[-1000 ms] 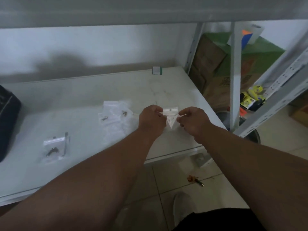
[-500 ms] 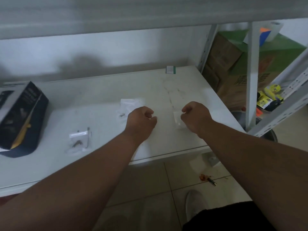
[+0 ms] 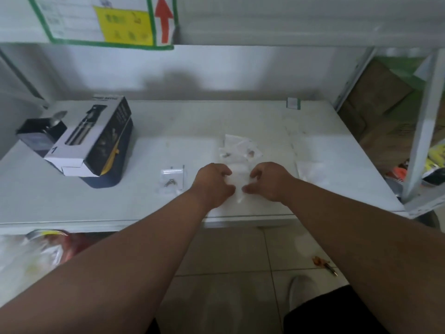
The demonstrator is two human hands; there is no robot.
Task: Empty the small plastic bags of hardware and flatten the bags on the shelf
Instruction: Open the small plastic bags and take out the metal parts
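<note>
The left hand (image 3: 213, 183) and the right hand (image 3: 269, 180) lay knuckles up on the shelf (image 3: 72, 203), close together, each at one side of a clear bag (image 3: 238, 182). On both hands the fingers were curled and the thumb tips pointed inward at the bag's lower part. The blur made it impossible to tell whether they pinched the plastic or only pressed it down. The bag lay flat on the shelf between the two hands, near the front edge; whether anything was inside it could not be made out.

Just behind the hands sat a small heap of bags (image 3: 239, 149) with dark bits of hardware showing through. To the left of the left hand lay another bag (image 3: 172, 179) with a metal piece in it and a thin rod at its right side. To the right of the right hand lay one more pale bag (image 3: 309, 169), flat on the shelf.

Farther left stood a dark box (image 3: 96, 138) with a white end flap marked 1, resting on a blue pouch, and an open dark carton (image 3: 41, 133) behind it. A small green-edged tag (image 3: 293, 103) sat at the back of the shelf. A green-bordered sign (image 3: 106, 20) with a red arrow hung above. On the tiled floor below lay a small orange-handled tool (image 3: 323, 263).
</note>
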